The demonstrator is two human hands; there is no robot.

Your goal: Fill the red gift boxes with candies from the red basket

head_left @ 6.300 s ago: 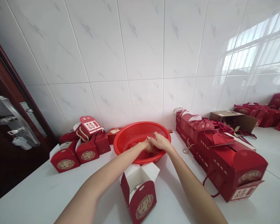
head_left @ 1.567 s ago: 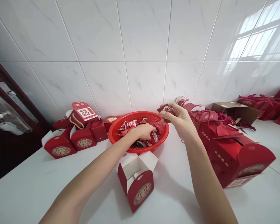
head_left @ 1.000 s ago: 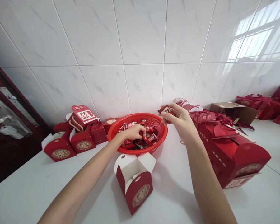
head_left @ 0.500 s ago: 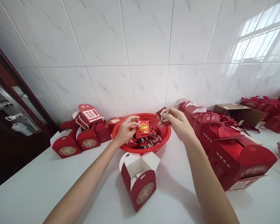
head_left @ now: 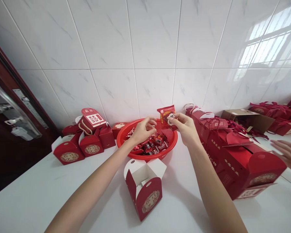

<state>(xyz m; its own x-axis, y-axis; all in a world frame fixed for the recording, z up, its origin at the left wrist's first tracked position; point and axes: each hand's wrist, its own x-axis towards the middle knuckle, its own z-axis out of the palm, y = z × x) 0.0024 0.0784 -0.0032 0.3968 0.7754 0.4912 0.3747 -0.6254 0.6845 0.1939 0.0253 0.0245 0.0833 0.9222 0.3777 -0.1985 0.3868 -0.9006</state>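
My right hand is closed on wrapped candies above the right rim of a red plastic basket. A shiny red candy packet stands up from its fingertips, behind a darker wrapped candy with a pale label. My left hand hovers over the basket, fingers loosely bent and apart, with nothing seen in them. Several small wrapped candies lie in the basket. Just in front, a dark red gift box stands with its flaps up; small pale pieces lie partly hidden inside.
Several red gift boxes stand at left along the tiled wall. A long row of red boxes stands on the right, with an open brown carton behind. Another person's hand reaches in at the right edge.
The red candy packet has passed from my left hand to my right, alongside the darker candy. My left hand has moved right and released it. The other person's hand has come further in.
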